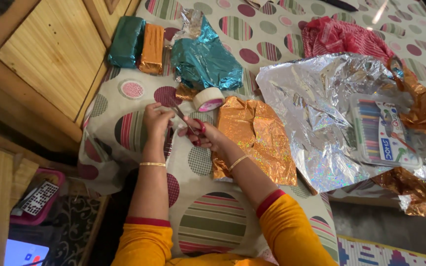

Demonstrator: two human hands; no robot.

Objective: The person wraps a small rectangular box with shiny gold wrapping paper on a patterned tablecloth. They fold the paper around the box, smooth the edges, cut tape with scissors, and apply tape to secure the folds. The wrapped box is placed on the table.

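Observation:
My right hand (207, 134) grips red-handled scissors (191, 127), blades pointing up-left toward my left hand (156, 118). My left hand pinches something small at the blade tips; what it is cannot be made out. Just beyond the hands lies a roll of tape (208, 99) with a pink core. An orange holographic foil sheet (260, 140) lies right of my right hand. Both wrists wear thin gold bangles.
A bedsheet with striped circles (213, 221) covers the surface. At the back lie a teal wrapped box (126, 40), an orange wrapped box (152, 48) and crumpled teal foil (205, 59). Silver foil (316, 108), a pen set box (383, 130) and red cloth (343, 37) lie right. Wooden headboard (50, 54) on the left.

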